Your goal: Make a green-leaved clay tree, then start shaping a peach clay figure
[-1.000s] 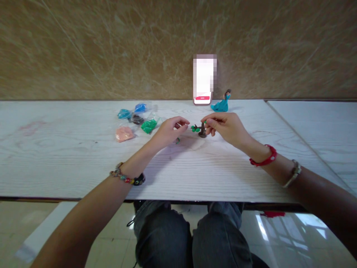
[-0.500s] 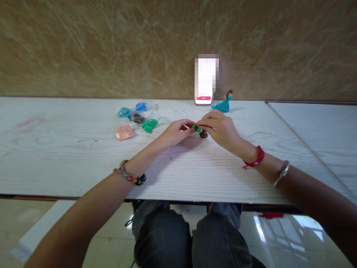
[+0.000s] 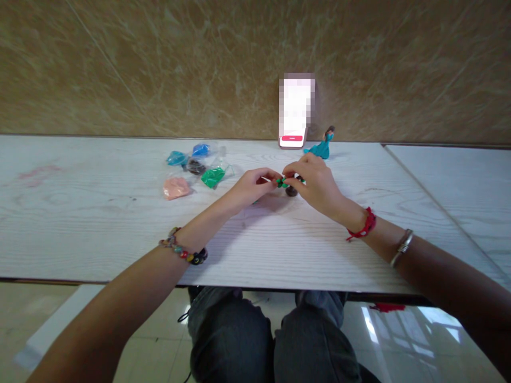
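A small green clay piece (image 3: 281,183) with leaf-like bits is pinched between my two hands, above the white table (image 3: 247,255). My left hand (image 3: 257,183) closes its thumb and fingertips on the piece's left side. From the other side, my right hand (image 3: 313,178) grips it with thumb and forefinger, the remaining fingers curled. Just beneath the right fingertips stands a brown clay lump (image 3: 291,191), partly covered by that hand. More green shows behind the right thumb, and its shape is hard to make out.
Bags of clay lie to the left: peach (image 3: 176,188), green (image 3: 213,177), brown (image 3: 196,166), teal (image 3: 176,158) and blue (image 3: 200,150). A phone (image 3: 295,111) leans on the marbled wall. Beside it stands a clay figure (image 3: 320,147) in a teal dress.
My right fingers have shifted slightly and spread a little around the green piece, showing more green by the thumb. My left hand stays almost still.
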### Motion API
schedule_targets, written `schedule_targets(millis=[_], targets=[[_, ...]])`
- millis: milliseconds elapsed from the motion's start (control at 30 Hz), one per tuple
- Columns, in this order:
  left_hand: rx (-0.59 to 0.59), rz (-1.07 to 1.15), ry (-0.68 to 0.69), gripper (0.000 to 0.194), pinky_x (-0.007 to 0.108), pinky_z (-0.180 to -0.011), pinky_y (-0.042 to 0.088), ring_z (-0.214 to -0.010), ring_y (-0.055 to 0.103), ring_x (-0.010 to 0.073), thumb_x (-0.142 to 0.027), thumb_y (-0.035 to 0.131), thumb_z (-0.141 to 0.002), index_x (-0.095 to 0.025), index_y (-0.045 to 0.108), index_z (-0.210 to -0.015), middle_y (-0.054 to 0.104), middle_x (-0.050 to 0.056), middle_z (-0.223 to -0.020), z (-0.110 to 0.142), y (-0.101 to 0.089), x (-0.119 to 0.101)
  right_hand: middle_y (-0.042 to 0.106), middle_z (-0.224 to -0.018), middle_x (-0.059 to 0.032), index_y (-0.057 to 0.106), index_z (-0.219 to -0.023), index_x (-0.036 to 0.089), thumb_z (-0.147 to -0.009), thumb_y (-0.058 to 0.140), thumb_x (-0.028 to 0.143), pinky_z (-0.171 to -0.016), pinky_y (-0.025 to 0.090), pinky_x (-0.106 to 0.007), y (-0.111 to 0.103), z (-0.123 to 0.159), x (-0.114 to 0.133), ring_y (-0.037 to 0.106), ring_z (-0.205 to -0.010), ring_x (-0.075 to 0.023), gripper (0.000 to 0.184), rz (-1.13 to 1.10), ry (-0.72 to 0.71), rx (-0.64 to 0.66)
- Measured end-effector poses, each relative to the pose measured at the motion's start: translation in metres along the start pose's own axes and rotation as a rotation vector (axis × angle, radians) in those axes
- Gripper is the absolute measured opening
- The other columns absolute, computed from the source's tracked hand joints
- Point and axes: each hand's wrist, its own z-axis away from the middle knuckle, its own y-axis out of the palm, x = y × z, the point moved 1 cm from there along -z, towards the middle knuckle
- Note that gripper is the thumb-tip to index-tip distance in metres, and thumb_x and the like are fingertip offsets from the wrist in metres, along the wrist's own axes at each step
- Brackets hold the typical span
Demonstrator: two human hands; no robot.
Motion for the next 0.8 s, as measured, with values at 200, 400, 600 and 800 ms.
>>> schedule_targets(millis=[200,400,600,800], targets=[[-0.006,-0.014,0.042,0.014,0.022,-0.049,0.034,-0.054,0.046,0.0072,-0.019,0.051,-0.074,-0.015,0.059,-0.084,0.059,0.0,-0.069,-0.001,0.0,0.0,0.057,-0.081,-0.005,0.059,-0.083,0.021,-0.081,0.049,0.019,-0.075,0.036,-0.035,0.002,0.001,-0.002,0.046,-0.084,-0.0195,0.011,0.009,-0.063,-0.054],[-0.024,-0.103,0.104,0.016,0.023,-0.057,0.04,-0.062,0.05,0.0089,-0.014,0.05,-0.071,-0.015,0.059,-0.084,0.061,0.001,-0.073,0.0,0.0,-0.003,0.053,-0.088,-0.0048,0.058,-0.083,0.022,-0.079,0.05,0.019,-0.075,0.036,-0.034,0.0,0.001,-0.002,0.045,-0.087,-0.0193,0.01,0.022,-0.039,-0.105],[-0.028,-0.177,0.147,0.02,0.025,-0.066,0.044,-0.073,0.055,0.0114,-0.009,0.048,-0.068,-0.014,0.059,-0.084,0.061,0.003,-0.08,0.003,0.0,-0.009,0.051,-0.087,-0.0053,0.058,-0.081,0.022,-0.078,0.051,0.017,-0.075,0.037,-0.035,-0.002,0.001,0.0,0.045,-0.088,-0.0196,0.009,0.025,-0.019,-0.112],[-0.027,-0.169,0.128,0.023,0.024,-0.065,0.043,-0.073,0.054,0.0107,-0.007,0.047,-0.066,-0.013,0.06,-0.084,0.062,0.003,-0.085,0.003,0.0,-0.01,0.05,-0.088,-0.0052,0.058,-0.083,0.023,-0.079,0.05,0.017,-0.075,0.036,-0.036,0.001,0.0,-0.002,0.044,-0.089,-0.0203,0.011,0.033,-0.007,-0.1]])
